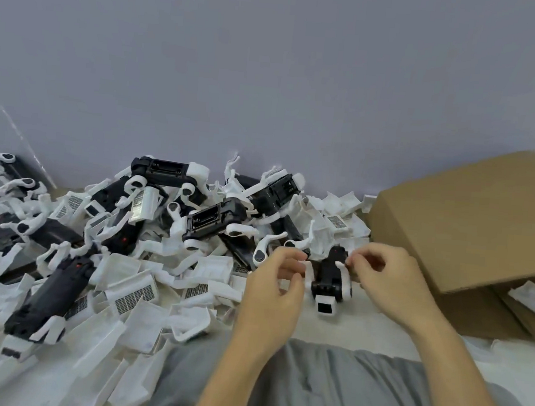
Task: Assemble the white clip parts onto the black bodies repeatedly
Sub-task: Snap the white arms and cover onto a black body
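A black body (329, 273) with a red dot on top stands between my hands, a white end piece (326, 306) at its near end. My left hand (277, 287) pinches a white clip part (308, 268) against the body's left side. My right hand (388, 276) pinches another white clip part (343, 274) at the body's right side. To the left spreads a heap of black bodies (207, 220), several with white clips on them, mixed with loose white parts (131, 291).
An open brown cardboard box (469, 218) lies on its side at the right, with white parts (531, 297) inside it. A grey-blue wall (268, 90) stands behind the heap. Grey trousers (325, 383) fill the near foreground. The floor is pale.
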